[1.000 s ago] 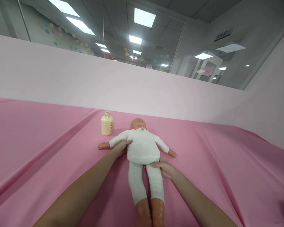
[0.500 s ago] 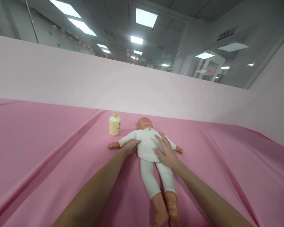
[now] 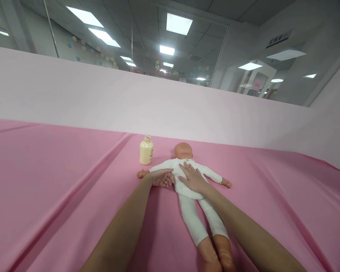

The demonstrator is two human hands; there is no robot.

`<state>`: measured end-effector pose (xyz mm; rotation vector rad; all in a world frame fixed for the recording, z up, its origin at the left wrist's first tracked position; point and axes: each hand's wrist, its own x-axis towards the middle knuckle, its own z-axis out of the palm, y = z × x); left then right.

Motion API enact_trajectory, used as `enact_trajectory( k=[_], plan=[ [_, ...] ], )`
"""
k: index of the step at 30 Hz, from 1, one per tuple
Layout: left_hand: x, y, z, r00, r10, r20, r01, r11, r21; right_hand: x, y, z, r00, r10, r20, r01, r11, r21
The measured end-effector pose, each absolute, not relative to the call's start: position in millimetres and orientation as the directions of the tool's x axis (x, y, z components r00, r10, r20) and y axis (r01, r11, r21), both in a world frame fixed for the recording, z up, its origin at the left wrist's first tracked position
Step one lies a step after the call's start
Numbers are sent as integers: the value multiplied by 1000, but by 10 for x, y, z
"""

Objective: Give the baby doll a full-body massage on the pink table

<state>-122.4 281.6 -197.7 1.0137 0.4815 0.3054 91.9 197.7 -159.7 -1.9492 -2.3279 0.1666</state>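
A baby doll (image 3: 189,190) in a white top and white trousers lies stretched out on the pink sheet, head away from me and arms spread. No face shows on its bald head. My right hand (image 3: 193,178) rests flat on the middle of its torso, fingers spread. Against the doll's left-hand side in the view is my left hand (image 3: 163,177), palm turned up, fingers loosely bent and apart, holding nothing. Its thumb reaches to the white top.
A pale yellow pump bottle (image 3: 146,152) stands upright beyond the doll's arm. The pink sheet (image 3: 73,181) has long folds and meets a low white wall (image 3: 116,98). Above the wall, glass panes (image 3: 147,45) reflect or show ceiling lights.
My right hand has slid up and inward to the middle of the doll's torso. My left hand has turned palm up beside it. The whole view has shifted slightly.
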Motion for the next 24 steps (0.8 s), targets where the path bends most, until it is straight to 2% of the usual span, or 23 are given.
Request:
enact_trajectory(
  k=[2,4,6,8,10,13,17,21,24],
  plan=[
    [-1194,2839,-1975,887,433,-160,-124,557,821,912,2010,-1544,-187,982,21,967,188,-173],
    [-1126,2858,-1975,826,564,-13,-377,568,732,880,2080,-1467,-203,976,78,946,216,-243],
    [-1057,2870,-1976,733,671,112,-591,546,594,808,2185,-1367,-206,961,184,894,261,-364],
    [-1010,2876,-1977,683,707,184,-687,536,491,683,2310,-1249,-195,927,322,798,340,-498],
    [-990,2879,-1976,682,703,203,-706,559,436,500,2437,-1118,-208,863,460,701,460,-545],
    [-992,2879,-1960,686,707,171,-705,587,398,153,2619,-923,-290,729,620,648,626,-434],
    [-1009,2871,-1914,668,733,131,-711,575,405,-300,2907,-757,-456,616,642,613,741,-276],
    [-995,2869,-1888,660,739,136,-705,547,451,-598,3235,-799,-502,577,644,646,745,-164],
    [-955,2867,-1885,606,778,167,-746,482,460,-700,3406,-886,-471,646,601,726,671,-151]
  ],
)
